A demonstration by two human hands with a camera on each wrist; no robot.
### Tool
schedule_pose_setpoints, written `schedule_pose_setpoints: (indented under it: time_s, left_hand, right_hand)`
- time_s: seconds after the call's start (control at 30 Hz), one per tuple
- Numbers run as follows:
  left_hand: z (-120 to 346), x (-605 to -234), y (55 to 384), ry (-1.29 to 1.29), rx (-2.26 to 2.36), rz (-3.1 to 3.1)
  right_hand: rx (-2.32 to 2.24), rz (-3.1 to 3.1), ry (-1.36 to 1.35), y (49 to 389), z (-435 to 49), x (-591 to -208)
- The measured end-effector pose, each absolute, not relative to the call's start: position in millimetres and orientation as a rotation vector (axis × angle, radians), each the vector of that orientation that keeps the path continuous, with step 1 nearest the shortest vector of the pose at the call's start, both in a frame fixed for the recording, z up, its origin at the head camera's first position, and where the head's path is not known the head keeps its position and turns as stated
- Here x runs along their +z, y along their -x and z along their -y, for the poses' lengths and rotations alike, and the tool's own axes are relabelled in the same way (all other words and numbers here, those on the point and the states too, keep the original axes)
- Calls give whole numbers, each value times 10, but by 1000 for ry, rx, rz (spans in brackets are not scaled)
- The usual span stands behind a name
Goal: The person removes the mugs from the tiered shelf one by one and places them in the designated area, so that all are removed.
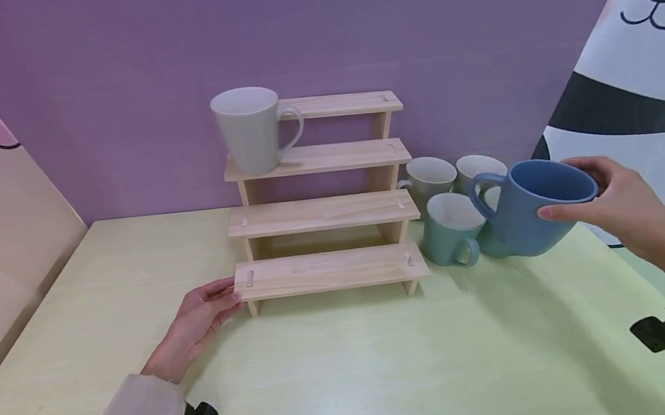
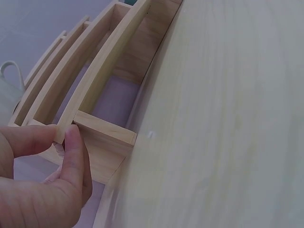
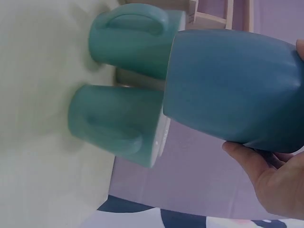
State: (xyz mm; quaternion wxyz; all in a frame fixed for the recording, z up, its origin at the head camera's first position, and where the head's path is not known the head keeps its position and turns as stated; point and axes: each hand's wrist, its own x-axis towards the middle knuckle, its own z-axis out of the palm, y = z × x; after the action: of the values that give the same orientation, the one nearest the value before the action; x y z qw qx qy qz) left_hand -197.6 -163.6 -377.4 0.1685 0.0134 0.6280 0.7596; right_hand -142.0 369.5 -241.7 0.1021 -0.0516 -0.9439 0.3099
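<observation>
A blue mug (image 1: 519, 221) is in my right hand (image 1: 630, 203), which grips it at the side opposite its handle. It is held upright above the table, in front of the mugs at the right. My left hand (image 1: 198, 323) pinches the left end of the lowest board of a wooden step rack (image 1: 330, 272); the left wrist view shows thumb and finger on the board's corner (image 2: 66, 128). A tall white mug (image 1: 248, 132) stands at the left of the rack's second-highest board, handle to the right.
Beside the rack's right end stand a teal mug (image 1: 442, 240), two pale mugs (image 1: 427, 184) behind it, and another teal mug (image 3: 114, 118) mostly hidden by the blue one in the head view. A purple wall (image 1: 147, 119) rises behind the table (image 1: 351, 381).
</observation>
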Motion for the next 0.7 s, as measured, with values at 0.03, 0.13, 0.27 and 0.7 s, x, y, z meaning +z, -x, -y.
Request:
schedule_pose_setpoints:
  time_s: [0.03, 0.13, 0.27, 0.7]
  left_hand:
    - [1635, -3776, 1979, -40, 2161, -1784]
    - [1634, -3776, 1983, -42, 2162, -1778]
    - [1633, -3771, 1987, -43, 2161, -1779]
    - [1632, -3776, 1980, -45, 2157, -1787]
  right_hand:
    - [915, 2784, 154, 1405, -3710, -2436]
    - [918, 2775, 159, 1361, -3749, -2495]
    - [939, 2766, 153, 1311, -3795, -2585]
    - [1048, 2750, 127, 1189, -3907, -2855]
